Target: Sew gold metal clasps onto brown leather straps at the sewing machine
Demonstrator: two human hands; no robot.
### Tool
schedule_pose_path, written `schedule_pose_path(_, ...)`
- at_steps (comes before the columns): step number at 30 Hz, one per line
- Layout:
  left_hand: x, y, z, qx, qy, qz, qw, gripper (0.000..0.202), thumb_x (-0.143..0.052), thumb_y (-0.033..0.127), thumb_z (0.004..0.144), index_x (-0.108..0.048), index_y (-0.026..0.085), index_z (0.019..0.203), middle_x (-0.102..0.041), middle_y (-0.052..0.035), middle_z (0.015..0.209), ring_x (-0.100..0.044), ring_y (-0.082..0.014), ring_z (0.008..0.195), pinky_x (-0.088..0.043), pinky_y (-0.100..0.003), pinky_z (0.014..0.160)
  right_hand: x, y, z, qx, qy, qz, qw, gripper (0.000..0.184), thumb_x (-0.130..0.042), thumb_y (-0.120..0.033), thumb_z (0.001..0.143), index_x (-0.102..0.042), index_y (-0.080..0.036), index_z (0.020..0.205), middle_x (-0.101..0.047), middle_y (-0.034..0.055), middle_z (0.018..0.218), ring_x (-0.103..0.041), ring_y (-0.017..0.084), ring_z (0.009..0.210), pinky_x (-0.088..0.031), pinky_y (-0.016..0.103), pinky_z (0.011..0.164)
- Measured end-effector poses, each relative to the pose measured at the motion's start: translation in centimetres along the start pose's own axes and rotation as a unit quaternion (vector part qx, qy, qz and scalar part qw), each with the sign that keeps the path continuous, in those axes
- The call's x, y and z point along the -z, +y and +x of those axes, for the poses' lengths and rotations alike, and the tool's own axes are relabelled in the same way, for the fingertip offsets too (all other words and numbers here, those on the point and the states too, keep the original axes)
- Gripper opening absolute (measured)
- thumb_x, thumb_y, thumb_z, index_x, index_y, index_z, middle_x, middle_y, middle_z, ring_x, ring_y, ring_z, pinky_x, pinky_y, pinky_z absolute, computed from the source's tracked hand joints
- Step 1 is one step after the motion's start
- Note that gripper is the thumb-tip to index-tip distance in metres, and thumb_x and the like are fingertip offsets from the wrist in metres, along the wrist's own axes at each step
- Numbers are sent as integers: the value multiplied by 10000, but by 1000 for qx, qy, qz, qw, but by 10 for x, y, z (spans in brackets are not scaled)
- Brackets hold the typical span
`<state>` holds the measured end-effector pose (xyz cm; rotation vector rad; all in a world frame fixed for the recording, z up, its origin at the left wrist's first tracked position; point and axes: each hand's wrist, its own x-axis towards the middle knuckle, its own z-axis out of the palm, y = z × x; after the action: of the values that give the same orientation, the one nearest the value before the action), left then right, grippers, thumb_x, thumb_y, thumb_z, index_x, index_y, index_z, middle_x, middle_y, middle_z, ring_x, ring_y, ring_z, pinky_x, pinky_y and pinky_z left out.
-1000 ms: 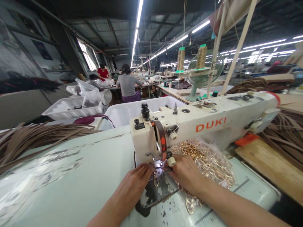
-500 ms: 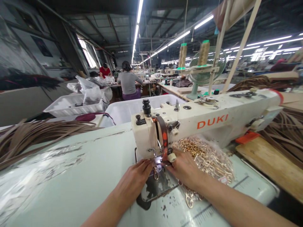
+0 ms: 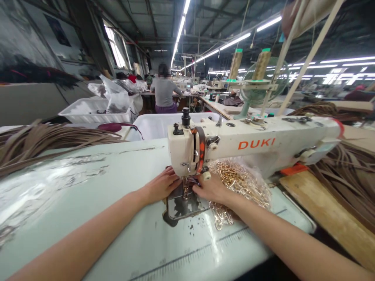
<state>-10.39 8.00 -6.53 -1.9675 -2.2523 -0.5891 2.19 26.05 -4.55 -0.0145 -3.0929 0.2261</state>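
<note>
The head of a white sewing machine (image 3: 181, 150) stands before me, its needle area between my two hands. A small gold-coloured metal clasp (image 3: 185, 192) hangs just below the presser foot, over the worn metal plate (image 3: 183, 207). My left hand (image 3: 164, 185) is to the left of the foot, fingers pressed together at the work; what they hold is hidden. To the right, my right hand (image 3: 211, 188) has thumb and forefinger closed by the foot, at a small dark piece that I cannot make out. Beside it lies a clear plastic bag of gold-coloured clasps (image 3: 243, 181).
Brown strips (image 3: 49, 140) lie in a bundle at left, and more strips (image 3: 348, 171) at right by a wooden board (image 3: 316, 203). Behind the machine is a white bin (image 3: 155, 123). Thread cones (image 3: 236, 64) and a fan (image 3: 249, 89) stand beyond. A co-worker (image 3: 165, 91) sits farther back.
The view has shifted, so the machine sits a little differently in it. Both hands remain at the needle; the left now lies flatter and farther behind the clasp, which still hangs by the foot.
</note>
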Motion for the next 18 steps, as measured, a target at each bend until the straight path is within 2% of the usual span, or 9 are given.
schedule_pose_path(5, 0, -2, 14, -71, -42, 31, 996, 284, -372, 89, 916, -589, 165, 1083, -587, -69, 1231, -471, -190, 1215, -319, -376, 1082, 1, 0, 1, 19, 2, 7, 1000, 289, -444, -288, 851, -635, -208, 1052, -663, 73, 1020, -603, 241, 925, -437, 306, 736)
schedule_pose_path(8, -1, -3, 18, -82, -50, 52, 994, 349, -371, -8, 844, -594, 138, 1070, -586, -92, 1236, -423, -210, 1265, -280, -398, 1101, 1, -3, -6, 18, 14, 14, 1000, 277, -431, -285, 871, -634, -217, 1047, -662, 61, 997, -603, 228, 918, -434, 298, 731)
schedule_pose_path(11, 0, -2, 16, -77, -44, 64, 994, 365, -384, -11, 846, -568, 132, 1127, -576, -89, 1251, -387, -207, 1292, -271, -382, 1105, 1, -9, -23, 24, 51, 5, 998, 273, -467, -295, 888, -584, -210, 1119, -635, 80, 1042, -597, 223, 907, -430, 305, 729)
schedule_pose_path(15, 5, 6, 7, -54, -22, 65, 996, 350, -392, 91, 932, -477, 175, 1261, -489, -66, 1351, -353, -176, 1310, -272, -347, 1103, 4, -17, -41, 160, 65, -55, 983, 164, -514, -207, 893, -542, -195, 1055, -618, 63, 989, -587, 206, 867, -415, 283, 633)
schedule_pose_path(18, 12, 11, 3, -40, -16, 64, 997, 272, -401, 168, 961, -534, 188, 1198, -507, -57, 1329, -376, -181, 1291, -284, -353, 1097, 6, -21, -40, 237, 54, -128, 962, 128, -442, -92, 901, -523, -162, 972, -605, 54, 898, -579, 187, 752, -393, 282, 564)
